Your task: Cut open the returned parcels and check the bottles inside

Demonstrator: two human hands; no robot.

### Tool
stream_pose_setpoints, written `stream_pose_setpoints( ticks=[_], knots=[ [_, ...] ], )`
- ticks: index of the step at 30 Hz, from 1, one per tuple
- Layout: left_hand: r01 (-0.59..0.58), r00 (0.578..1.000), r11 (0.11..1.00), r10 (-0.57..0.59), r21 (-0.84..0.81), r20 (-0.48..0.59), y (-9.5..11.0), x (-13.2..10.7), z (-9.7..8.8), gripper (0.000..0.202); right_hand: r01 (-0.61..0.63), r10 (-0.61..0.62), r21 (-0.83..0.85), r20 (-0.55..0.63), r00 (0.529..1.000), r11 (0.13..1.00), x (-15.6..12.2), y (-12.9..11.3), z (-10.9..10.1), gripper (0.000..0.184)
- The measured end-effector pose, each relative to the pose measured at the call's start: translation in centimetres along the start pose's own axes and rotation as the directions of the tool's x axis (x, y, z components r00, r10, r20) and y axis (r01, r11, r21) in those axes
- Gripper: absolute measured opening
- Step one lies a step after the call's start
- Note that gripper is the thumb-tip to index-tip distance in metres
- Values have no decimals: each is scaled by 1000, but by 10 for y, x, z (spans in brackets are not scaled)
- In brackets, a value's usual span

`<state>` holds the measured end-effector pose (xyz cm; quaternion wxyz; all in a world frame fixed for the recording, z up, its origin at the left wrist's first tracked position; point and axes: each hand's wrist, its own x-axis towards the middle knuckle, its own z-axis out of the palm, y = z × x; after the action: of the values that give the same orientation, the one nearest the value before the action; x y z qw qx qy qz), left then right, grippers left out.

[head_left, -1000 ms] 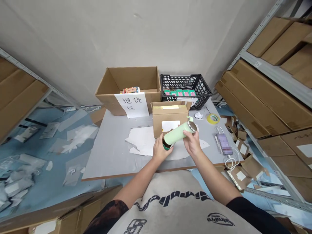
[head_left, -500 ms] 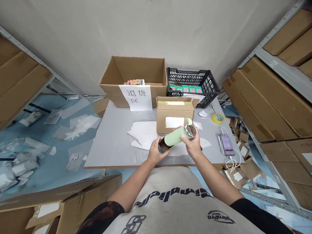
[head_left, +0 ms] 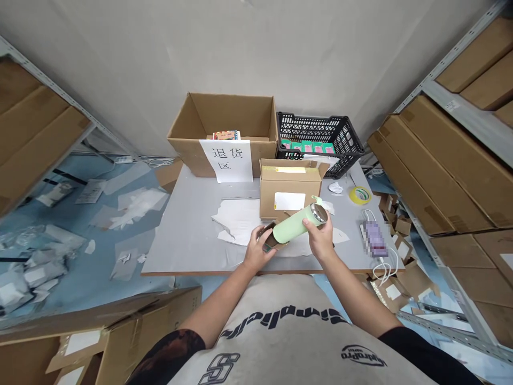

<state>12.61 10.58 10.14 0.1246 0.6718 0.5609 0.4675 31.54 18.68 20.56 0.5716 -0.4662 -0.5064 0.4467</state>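
A pale green bottle [head_left: 295, 226] with a silver cap lies tilted over the near edge of the grey table [head_left: 192, 235]. My right hand [head_left: 321, 237] is closed round its capped end. My left hand [head_left: 258, 249] grips a dark green tube-like sleeve [head_left: 270, 240] at the bottle's lower end; the bottle's base sits inside it. Just behind stands a small open cardboard box [head_left: 289, 187] with a white label.
A large open carton [head_left: 226, 133] with a paper sign and a black plastic crate [head_left: 318, 140] stand at the table's back. White paper scraps [head_left: 236, 219], yellow tape roll [head_left: 359, 195] and a phone with cable [head_left: 374, 238] lie around. Shelves of cartons flank both sides; the floor is littered.
The bottle has slid a little further out of the dark sleeve in my left hand, and both hands have shifted slightly right. The camera tilted down a bit.
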Motion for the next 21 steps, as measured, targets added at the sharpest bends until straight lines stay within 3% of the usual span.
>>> stream_pose_setpoints(
  ticks=[7, 10, 12, 16, 21],
  knots=[
    [8, 1000, 1000, -7, 5, -16, 7, -3, 6, 82, 63, -47, -63, 225, 973, 996, -20, -8, 5, 54],
    [-9, 999, 1000, 10, 25, -34, 9, -4, 8, 81, 128, -44, -214, 360, 932, 968, -24, -5, 6, 60],
    [-15, 999, 999, 16, 29, -33, 9, -5, 9, 80, 236, -37, -362, 479, 877, 902, -25, -1, 5, 63],
    [8, 1000, 1000, -8, 3, -12, 7, -8, 9, 81, 479, -4, -560, 648, 762, 676, -26, 12, 4, 64],
    [26, 1000, 999, -25, -45, 9, 7, -11, 8, 81, 512, 148, -709, 644, 751, 485, -37, 30, 15, 68]
  ],
)
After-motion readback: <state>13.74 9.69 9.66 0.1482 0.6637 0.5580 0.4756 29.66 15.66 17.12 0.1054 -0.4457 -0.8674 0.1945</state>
